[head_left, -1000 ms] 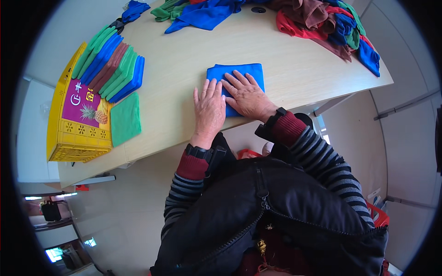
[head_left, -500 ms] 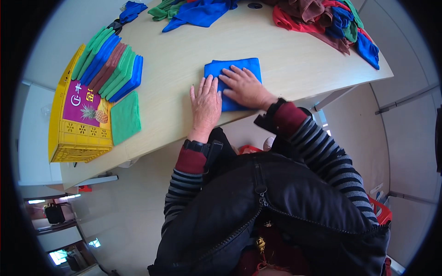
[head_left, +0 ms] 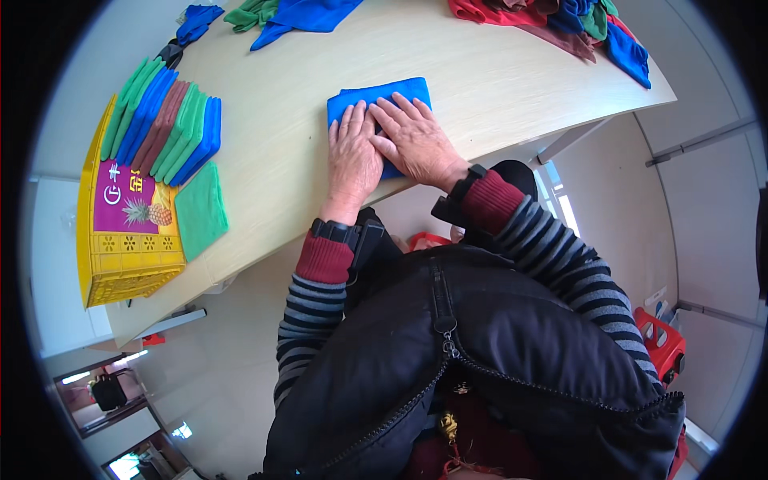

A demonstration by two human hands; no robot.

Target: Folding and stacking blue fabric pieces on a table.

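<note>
A folded blue cloth lies on the table near its front edge, partly covered by both my hands. My left hand rests flat on its left part, fingers stretched out. On the right, my right hand presses flat on the cloth too, its thumb touching my left hand. Neither hand grips the cloth. The middle of the cloth is hidden under my fingers.
Left on the table stands a yellow crate with a row of folded green, blue and brown cloths. A single green folded cloth lies beside it. Crumpled cloths are heaped at the far right, and a blue cloth lies at the back.
My two hands have come closer together on the blue cloth and now touch. The view has shifted slightly, and the cloth remains folded.
</note>
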